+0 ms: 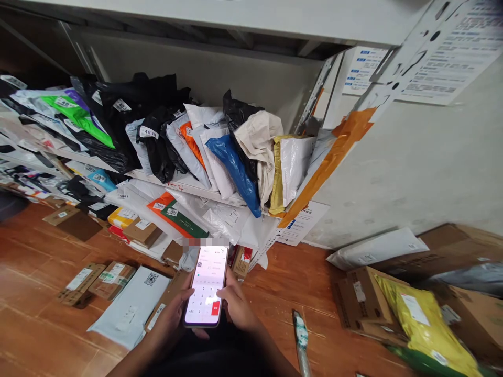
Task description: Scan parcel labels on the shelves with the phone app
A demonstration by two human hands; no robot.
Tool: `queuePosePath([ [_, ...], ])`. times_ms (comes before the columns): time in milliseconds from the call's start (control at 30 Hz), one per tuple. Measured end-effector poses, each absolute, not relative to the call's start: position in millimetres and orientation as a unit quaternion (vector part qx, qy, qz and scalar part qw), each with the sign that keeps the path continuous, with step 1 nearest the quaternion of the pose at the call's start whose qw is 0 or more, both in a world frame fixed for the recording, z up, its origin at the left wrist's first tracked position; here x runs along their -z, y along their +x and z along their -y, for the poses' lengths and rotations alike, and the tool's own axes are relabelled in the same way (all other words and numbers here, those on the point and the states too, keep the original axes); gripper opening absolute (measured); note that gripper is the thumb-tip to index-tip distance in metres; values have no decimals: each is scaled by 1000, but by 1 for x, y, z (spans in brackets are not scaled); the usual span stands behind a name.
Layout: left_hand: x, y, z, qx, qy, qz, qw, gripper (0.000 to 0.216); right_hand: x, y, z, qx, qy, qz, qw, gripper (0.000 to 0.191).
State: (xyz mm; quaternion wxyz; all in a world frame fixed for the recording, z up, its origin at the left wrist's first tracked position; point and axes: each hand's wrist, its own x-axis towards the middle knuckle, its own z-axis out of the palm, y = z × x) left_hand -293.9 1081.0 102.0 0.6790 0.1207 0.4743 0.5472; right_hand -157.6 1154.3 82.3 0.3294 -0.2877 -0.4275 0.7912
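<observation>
A smartphone (pixel 205 293) with a lit screen is held upright in front of me, showing a number keypad and a red key. My left hand (pixel 176 309) is closed around its left edge, and some fingertips show below its lower end. Against the right edge lies my right hand (pixel 236 303), its thumb over the keys and its other fingers mostly hidden behind the phone. Just beyond the phone is the low shelf, with a green and orange mailer bag (pixel 178 215) lying on other parcels.
A metal shelf (pixel 188 184) holds many mailer bags, including a blue bag (pixel 233 170). Its right post (pixel 330 167) is wrapped in orange tape. Cardboard boxes (pixel 367 298) and a yellow bag (pixel 424 314) are at right. A white parcel (pixel 131 309) lies on the wooden floor at left.
</observation>
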Motion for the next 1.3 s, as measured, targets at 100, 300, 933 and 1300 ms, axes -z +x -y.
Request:
queuePosePath([
  [100, -103, -293, -1082, -542, 134, -488, 671, 93, -79, -159, -1153, -787, -290, 433, 330, 55],
  [300, -104, -293, -1082, -538, 144, -489, 671, 93, -72, -155, -1153, -796, -259, 440, 325, 69],
  [933, -115, -296, -1077, -506, 171, -443, 720, 112, -69, -154, -1155, -818, -281, 386, 321, 65],
  [1300, -107, -301, -1072, -525, 133, -443, 714, 109, -76, -170, -1153, -768, -338, 400, 368, 39],
])
